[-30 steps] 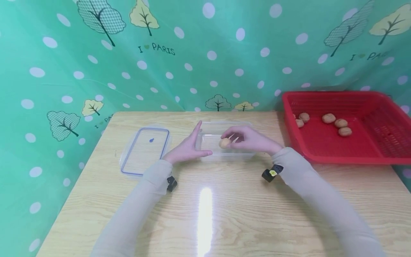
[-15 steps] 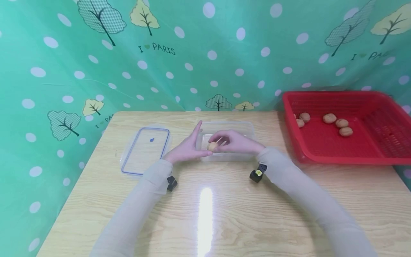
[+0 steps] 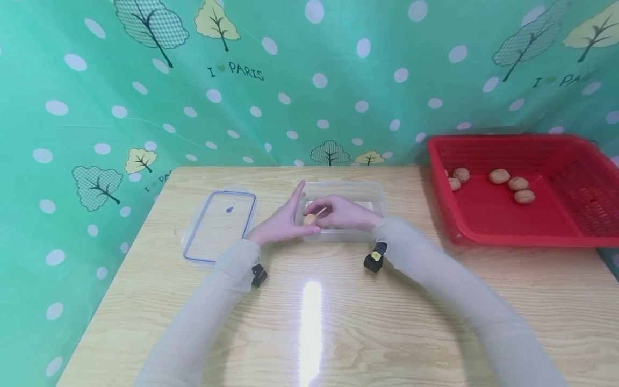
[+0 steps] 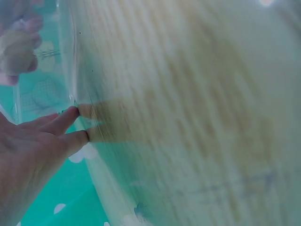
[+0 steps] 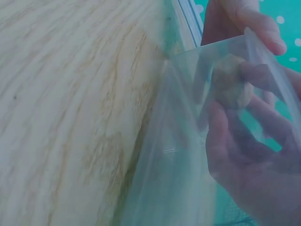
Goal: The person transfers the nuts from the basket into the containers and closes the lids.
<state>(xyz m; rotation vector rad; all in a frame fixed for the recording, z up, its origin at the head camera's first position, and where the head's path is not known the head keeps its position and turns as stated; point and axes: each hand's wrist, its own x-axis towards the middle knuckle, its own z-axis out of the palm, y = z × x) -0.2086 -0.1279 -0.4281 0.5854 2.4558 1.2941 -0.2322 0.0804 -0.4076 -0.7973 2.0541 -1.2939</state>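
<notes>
Right hand (image 3: 345, 213) pinches one walnut (image 3: 310, 219) inside the clear box (image 3: 374, 194); left hand (image 3: 280, 223), fingers straight, presses the box's left wall. One lid (image 3: 218, 226) lies left of the box; five walnuts (image 3: 499, 176) sit in one red basket (image 3: 570, 226) to its right.

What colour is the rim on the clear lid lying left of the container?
Blue, on the clear plastic lid; head view.

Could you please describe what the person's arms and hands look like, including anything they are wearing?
Both arms wear long, close-fitting pale beige sleeves down to the wrists. The left hand and right hand are bare, without gloves. A small black device sits under the left wrist; a black device with a yellow spot sits under the right.
</notes>
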